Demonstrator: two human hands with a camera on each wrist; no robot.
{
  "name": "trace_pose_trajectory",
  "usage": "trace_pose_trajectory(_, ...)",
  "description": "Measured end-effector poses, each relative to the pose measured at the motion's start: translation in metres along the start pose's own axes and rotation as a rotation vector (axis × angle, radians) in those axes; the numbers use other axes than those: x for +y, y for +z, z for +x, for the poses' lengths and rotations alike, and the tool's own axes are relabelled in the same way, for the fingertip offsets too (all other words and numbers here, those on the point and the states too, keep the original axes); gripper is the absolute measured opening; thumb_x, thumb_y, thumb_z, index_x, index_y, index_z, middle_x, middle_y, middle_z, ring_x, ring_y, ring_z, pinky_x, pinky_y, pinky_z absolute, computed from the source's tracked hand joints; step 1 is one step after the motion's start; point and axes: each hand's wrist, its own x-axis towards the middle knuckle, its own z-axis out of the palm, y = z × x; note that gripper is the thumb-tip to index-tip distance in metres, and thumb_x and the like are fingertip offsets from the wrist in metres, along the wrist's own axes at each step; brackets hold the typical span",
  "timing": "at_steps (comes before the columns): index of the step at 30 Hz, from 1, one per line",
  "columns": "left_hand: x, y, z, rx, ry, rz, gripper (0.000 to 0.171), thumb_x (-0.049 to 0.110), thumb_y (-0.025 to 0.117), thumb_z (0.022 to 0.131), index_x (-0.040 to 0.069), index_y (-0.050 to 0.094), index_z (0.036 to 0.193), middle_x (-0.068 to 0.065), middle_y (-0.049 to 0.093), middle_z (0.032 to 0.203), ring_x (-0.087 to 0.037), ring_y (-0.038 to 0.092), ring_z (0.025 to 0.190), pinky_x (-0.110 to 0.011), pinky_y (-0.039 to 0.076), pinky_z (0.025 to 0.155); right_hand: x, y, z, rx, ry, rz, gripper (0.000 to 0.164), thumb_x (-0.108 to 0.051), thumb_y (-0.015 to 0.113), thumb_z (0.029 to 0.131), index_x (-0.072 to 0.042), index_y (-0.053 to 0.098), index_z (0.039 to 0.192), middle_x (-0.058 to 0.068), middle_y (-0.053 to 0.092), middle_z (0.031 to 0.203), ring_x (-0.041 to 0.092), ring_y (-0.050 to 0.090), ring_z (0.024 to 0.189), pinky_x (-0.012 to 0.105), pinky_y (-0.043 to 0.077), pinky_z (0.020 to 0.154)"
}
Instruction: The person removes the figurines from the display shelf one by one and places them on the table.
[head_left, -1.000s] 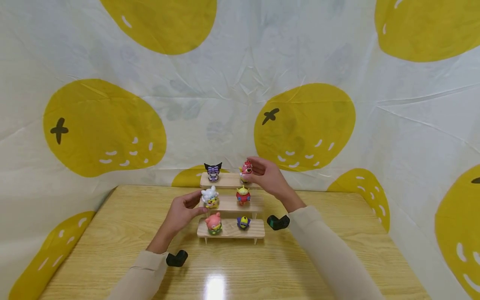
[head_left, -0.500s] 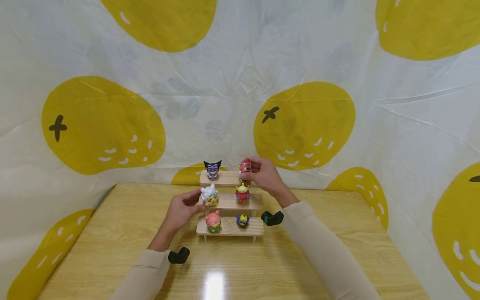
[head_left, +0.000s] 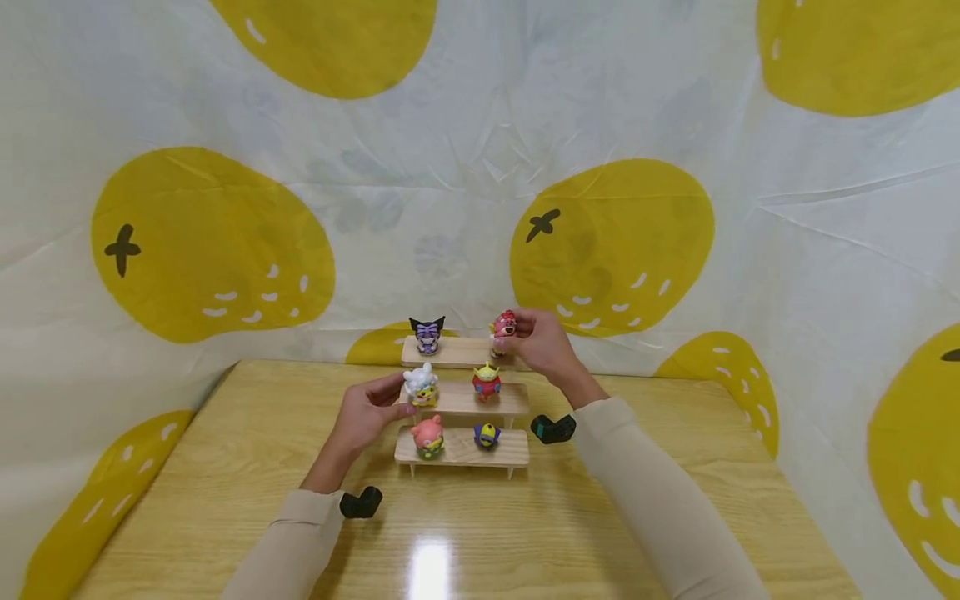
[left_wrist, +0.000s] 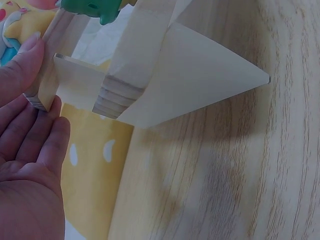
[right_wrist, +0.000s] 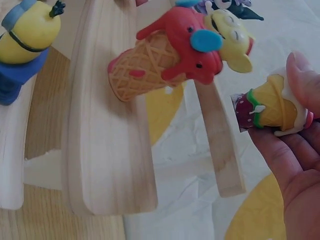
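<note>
A three-tier wooden display stand (head_left: 461, 450) carries several small toy figurines. My left hand (head_left: 367, 417) grips the left end of its middle shelf, thumb above and fingers underneath in the left wrist view. A white-hooded figurine (head_left: 422, 387) sits close by that thumb. In my right hand (head_left: 551, 346) is a pink bear figurine (head_left: 506, 327), pinched between thumb and fingers at the right end of the top shelf. Its cone-shaped body (right_wrist: 272, 107) shows in the right wrist view, its base beside the shelf's edge; the hand hides its head there.
On the top shelf's left stands a black-and-purple figurine (head_left: 428, 335). The middle shelf has a red figurine (head_left: 487, 383) with a yellow head. Below are a pink figurine (head_left: 428, 437) and a blue-and-yellow one (head_left: 487, 435). A lemon-printed cloth (head_left: 450, 250) hangs behind the wooden table (head_left: 247, 467).
My right hand has shifted a little to the right along the top shelf with the pink bear figurine. My left hand keeps its grip on the middle shelf.
</note>
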Motion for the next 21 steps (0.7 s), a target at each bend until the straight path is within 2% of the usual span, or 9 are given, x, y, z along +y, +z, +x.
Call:
trace_pose_trajectory(5,0.001,-0.001,0.000,0.006,-0.013,-0.011,0.057,-0.005,0.082,0.085,-0.006,0.063,0.139,-0.026,0.065,0.139,-0.039,0.062,0.134,-0.042,0.051,0.112,-0.004,-0.006,-0.003,-0.012,0.006,-0.010,0.031,-0.003,0.078,0.092,0.004,0.072,0.122,0.021,0.075,0.111,0.014,0.072,0.090,0.018,0.060,0.077)
trace_pose_trajectory(14,0.001,0.002,0.002,0.018,-0.025,-0.019,0.058,-0.003,0.083,0.085,-0.003,0.064,0.140,-0.023,0.065,0.141,-0.036,0.061,0.135,-0.039,0.051,0.112,-0.005,-0.014,-0.004,-0.011,0.001,-0.021,0.022,-0.002,0.077,0.092,0.003,0.073,0.113,0.016,0.075,0.104,0.013,0.071,0.086,0.020,0.060,0.074)
trace_pose_trajectory(21,0.002,0.001,-0.001,0.015,-0.034,-0.012,0.058,-0.003,0.083,0.085,-0.004,0.063,0.140,-0.024,0.064,0.142,-0.037,0.060,0.136,-0.038,0.050,0.113,-0.005,-0.018,-0.007,-0.008,0.011,-0.040,0.026,-0.003,0.077,0.093,0.003,0.073,0.117,0.019,0.076,0.111,0.019,0.073,0.095,0.028,0.065,0.083)
